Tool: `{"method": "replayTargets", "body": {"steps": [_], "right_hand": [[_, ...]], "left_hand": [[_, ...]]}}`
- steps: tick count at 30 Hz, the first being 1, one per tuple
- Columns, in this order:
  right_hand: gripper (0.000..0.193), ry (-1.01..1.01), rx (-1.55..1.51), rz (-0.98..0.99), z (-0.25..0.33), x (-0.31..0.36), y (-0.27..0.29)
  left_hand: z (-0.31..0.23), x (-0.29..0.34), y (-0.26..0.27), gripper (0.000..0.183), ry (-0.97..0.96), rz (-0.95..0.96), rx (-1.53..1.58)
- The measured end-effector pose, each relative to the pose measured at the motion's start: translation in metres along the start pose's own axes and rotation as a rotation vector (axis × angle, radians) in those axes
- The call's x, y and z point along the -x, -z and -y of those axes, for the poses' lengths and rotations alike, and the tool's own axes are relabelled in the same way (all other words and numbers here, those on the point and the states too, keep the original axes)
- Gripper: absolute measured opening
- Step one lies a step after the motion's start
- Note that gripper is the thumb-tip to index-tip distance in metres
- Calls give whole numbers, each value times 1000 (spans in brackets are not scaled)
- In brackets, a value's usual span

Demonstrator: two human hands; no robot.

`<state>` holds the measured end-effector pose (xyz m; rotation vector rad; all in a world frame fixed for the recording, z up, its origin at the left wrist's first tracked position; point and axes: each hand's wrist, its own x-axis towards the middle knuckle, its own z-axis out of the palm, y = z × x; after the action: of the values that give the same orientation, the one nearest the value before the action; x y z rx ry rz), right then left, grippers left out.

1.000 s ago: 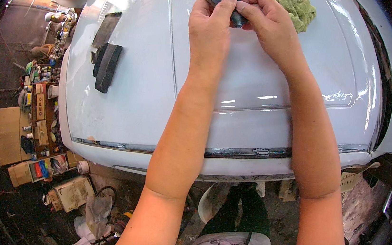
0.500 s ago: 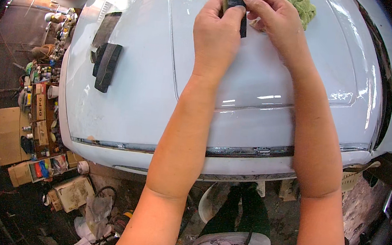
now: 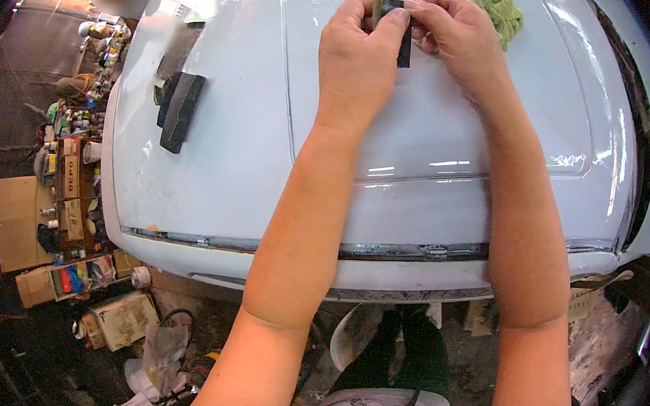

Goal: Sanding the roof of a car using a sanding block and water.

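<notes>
Upper centre, the left hand (image 3: 358, 65) clasped a black rectangular block (image 3: 405, 50), long axis up-frame; the right hand (image 3: 454, 41) pinched its top-right corner.

held block (image 3: 405, 51): black | cloth (image 3: 504, 17): yellow-green | car panel (image 3: 225, 137): pale blue

Pale car panel (image 3: 207, 191): blk block (image 3: 181, 113), dk sheet (image 3: 180, 51) L; grn cloth (image 3: 497, 11) far side.

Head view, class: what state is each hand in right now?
Left hand: closed, holding the dark block.
Right hand: fingertips closed at the block's upper corner; whether gripping it cannot be told.
</notes>
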<state>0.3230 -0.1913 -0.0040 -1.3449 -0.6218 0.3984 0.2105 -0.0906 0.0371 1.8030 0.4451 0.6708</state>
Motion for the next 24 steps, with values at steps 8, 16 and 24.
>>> {"method": "replayTargets", "body": {"steps": [8, 16, 24], "right_hand": [[23, -21, 113, -51, 2, 7, -16], [31, -76, 25, -101, 4, 6, -9], [30, 41, 66, -111, -10, 2, -12]], "left_hand": [[16, -18, 23, 22, -191, -131, -435], [30, -11, 103, 22, 204, -276, -422], [29, -11, 89, 24, 186, -103, -899]]}}
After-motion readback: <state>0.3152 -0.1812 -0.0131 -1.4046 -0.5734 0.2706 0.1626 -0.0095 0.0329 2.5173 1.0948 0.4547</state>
